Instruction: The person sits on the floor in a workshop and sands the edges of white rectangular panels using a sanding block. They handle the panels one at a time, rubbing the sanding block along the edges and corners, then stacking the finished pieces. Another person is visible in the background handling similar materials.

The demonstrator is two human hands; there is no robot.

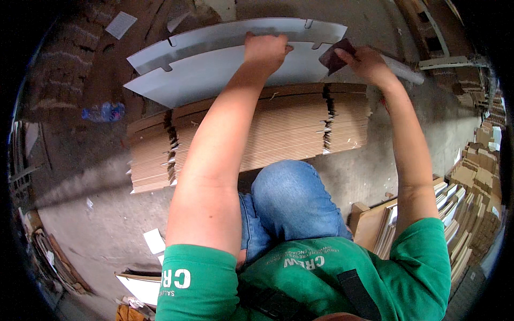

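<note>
In the head view, the cardboard stack (286, 125) lies on the floor (85, 214), partly hidden by the left forearm (222, 139); a denim-clad knee (292, 195) is at its near side. Left of the stack lies a clear bluish bottle (104, 112), contents unclear; boards (383, 235) stand to its near right. Beyond the stack, the left hand (267, 52) has curled fingers at the white notched panels (195, 77); their grip cannot be told. The right hand (369, 63) pinches a dark brown sheet (333, 60) beyond the stack's right end.

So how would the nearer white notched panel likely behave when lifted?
The nearer white panel is probably light for its size, as it looks thin. Its smooth-looking face may feel slightly slippery. Its notched far edge might catch or crease at the cut-outs.
</note>
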